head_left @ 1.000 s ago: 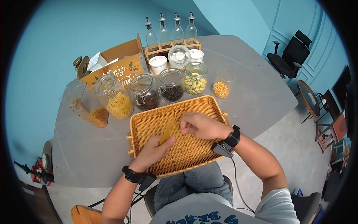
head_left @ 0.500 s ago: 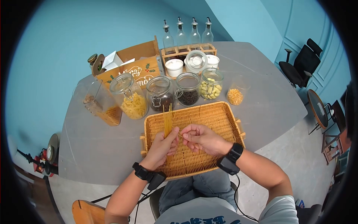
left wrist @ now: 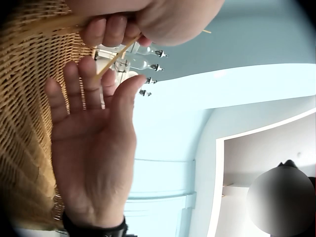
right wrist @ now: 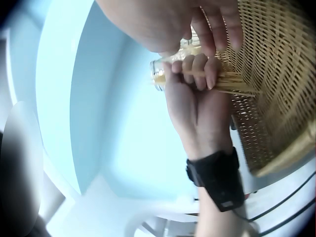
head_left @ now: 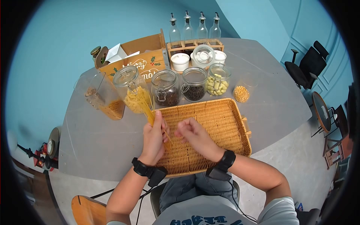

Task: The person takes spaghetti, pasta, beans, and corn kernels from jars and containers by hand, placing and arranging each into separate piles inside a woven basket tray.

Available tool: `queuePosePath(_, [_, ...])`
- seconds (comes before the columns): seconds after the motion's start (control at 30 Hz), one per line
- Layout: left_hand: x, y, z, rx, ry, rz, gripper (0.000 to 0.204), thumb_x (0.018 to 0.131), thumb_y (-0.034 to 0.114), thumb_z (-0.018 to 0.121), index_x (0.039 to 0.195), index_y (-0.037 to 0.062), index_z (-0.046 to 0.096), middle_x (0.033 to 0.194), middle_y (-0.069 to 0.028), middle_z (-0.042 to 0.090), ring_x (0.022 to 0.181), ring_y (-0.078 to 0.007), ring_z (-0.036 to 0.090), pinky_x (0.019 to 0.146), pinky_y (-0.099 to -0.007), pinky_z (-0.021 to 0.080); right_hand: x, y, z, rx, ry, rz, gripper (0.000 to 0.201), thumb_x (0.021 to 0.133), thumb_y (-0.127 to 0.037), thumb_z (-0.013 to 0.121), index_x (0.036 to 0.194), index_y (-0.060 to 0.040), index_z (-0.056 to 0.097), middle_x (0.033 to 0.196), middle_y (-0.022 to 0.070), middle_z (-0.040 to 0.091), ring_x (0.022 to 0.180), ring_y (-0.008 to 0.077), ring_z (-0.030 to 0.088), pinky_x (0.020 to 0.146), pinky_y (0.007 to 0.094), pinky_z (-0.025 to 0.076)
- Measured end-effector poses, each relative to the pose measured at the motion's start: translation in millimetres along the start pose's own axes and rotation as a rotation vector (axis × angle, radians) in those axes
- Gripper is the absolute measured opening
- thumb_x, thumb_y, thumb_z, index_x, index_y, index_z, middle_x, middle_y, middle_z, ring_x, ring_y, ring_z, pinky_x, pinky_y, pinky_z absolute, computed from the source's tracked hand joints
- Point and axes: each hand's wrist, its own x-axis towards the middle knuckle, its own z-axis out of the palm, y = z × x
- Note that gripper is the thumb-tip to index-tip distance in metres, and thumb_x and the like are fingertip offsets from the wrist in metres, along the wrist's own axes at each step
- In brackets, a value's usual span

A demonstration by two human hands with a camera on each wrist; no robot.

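left hand (head_left: 153, 137) grips spaghetti bundle (head_left: 147, 105) firmly; right hand (head_left: 189, 132) open, empty beside it; keep strands aligned over wicker tray (head_left: 221, 123)

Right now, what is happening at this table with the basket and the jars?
A person sits at a grey table with a wicker tray in front. The left hand grips a bundle of dry spaghetti, lifted over the tray's left edge. The right hand is open over the tray, beside the left hand. A row of glass jars stands behind the tray.
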Motion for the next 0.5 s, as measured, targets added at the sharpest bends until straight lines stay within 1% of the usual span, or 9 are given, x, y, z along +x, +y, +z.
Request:
queuePosePath(0.07, [0.7,6.9,10.6,-0.13,-0.083,0.128,0.045,0.113,0.04,0.046,0.078,0.011,0.046,0.066,0.0034,0.042,0.054,-0.0072,0.037,0.051,-0.0241,0.032,6.2,-2.2,-4.4,0.66,0.049,0.359,0.039,0.111,-0.044,0.047,0.112,-0.0056,0.055,0.106,0.009,0.07,0.102,0.0167,0.066,0.09,0.0361,0.055])
queuePosePath(0.1, [-0.9,10.8,20.2,-0.136,-0.082,0.125,0.045,0.113,0.04,0.046,0.078,0.011,0.046,0.066,0.0034,0.042,0.054,-0.0072,0.037,0.051,-0.0241,0.032,6.9,4.2,-4.8,0.655,0.05,0.364,0.039,0.111,-0.044,0.047,0.112,-0.0056,0.055,0.106,0.009,0.07,0.102,0.0167,0.066,0.09,0.0361,0.055])
queuePosePath(0.17, [-4.8,13.7,43.9,-0.164,-0.144,0.21,0.044,0.114,0.038,0.044,0.081,0.009,0.046,0.069,0.0009,0.046,0.057,-0.0081,0.04,0.054,-0.024,0.035,9.0,14.5,-2.1,1.037,-0.208,0.306,0.039,0.114,-0.042,0.032,0.119,-0.0102,0.055,0.112,0.007,0.067,0.11,0.0211,0.065,0.094,0.0385,0.055])
queuePosePath(0.2, [-4.1,7.9,51.2,-0.176,-0.18,0.238,0.044,0.113,0.037,0.048,0.077,0.0095,0.046,0.068,0.0011,0.049,0.058,-0.0074,0.043,0.055,-0.0243,0.036,6.0,12.3,1.2,1.033,-0.205,0.31,0.039,0.114,-0.042,0.032,0.119,-0.0102,0.055,0.112,0.007,0.067,0.11,0.0211,0.065,0.094,0.0385,0.055])
queuePosePath(0.27, [-1.9,0.4,62.9,-0.114,-0.162,0.268,0.045,0.112,0.036,0.051,0.076,0.0097,0.046,0.066,0.0015,0.049,0.058,-0.0071,0.044,0.054,-0.0247,0.036,0.5,-8.9,14.0,1.129,0.08,0.35,0.037,0.114,-0.036,0.03,0.121,-0.0102,0.056,0.117,0.007,0.065,0.119,0.0235,0.061,0.1,0.0394,0.052])
queuePosePath(0.3, [-1.1,-1.5,67.2,-0.047,-0.144,0.303,0.045,0.111,0.035,0.053,0.074,0.01,0.046,0.065,0.0019,0.049,0.058,-0.0069,0.046,0.053,-0.025,0.037,0.3,-8.3,17.5,1.125,0.08,0.352,0.037,0.114,-0.036,0.03,0.121,-0.0102,0.056,0.117,0.007,0.065,0.119,0.0235,0.061,0.1,0.0394,0.052])
queuePosePath(0.37, [-2.7,-0.1,68.0,-0.057,-0.125,0.285,0.046,0.109,0.033,0.058,0.071,0.0104,0.046,0.061,0.004,0.046,0.054,-0.0058,0.043,0.049,-0.0247,0.034,-2.5,-5.9,25.5,1.153,0.189,0.359,0.035,0.112,-0.032,0.03,0.121,-0.0107,0.056,0.117,0.0066,0.065,0.114,0.0224,0.064,0.094,0.0391,0.055])
queuePosePath(0.43, [-1.4,-6.7,58.0,-0.081,-0.246,0.193,0.045,0.109,0.033,0.059,0.072,0.0105,0.047,0.06,0.0048,0.044,0.05,-0.0047,0.039,0.046,-0.0247,0.031,-3.3,10.4,33.5,1.142,0.155,0.373,0.034,0.112,-0.032,0.03,0.121,-0.0112,0.056,0.117,0.0062,0.065,0.112,0.0209,0.065,0.091,0.0384,0.055])
queuePosePath(0.5, [-4.4,-5.2,59.1,-0.058,-0.222,0.178,0.045,0.109,0.032,0.059,0.072,0.0109,0.046,0.061,0.0051,0.043,0.05,-0.0044,0.038,0.045,-0.0246,0.029,-2.9,20.3,32.0,1.123,0.12,0.394,0.034,0.111,-0.032,0.03,0.122,-0.0117,0.056,0.118,0.0057,0.065,0.11,0.0194,0.065,0.089,0.0377,0.056])
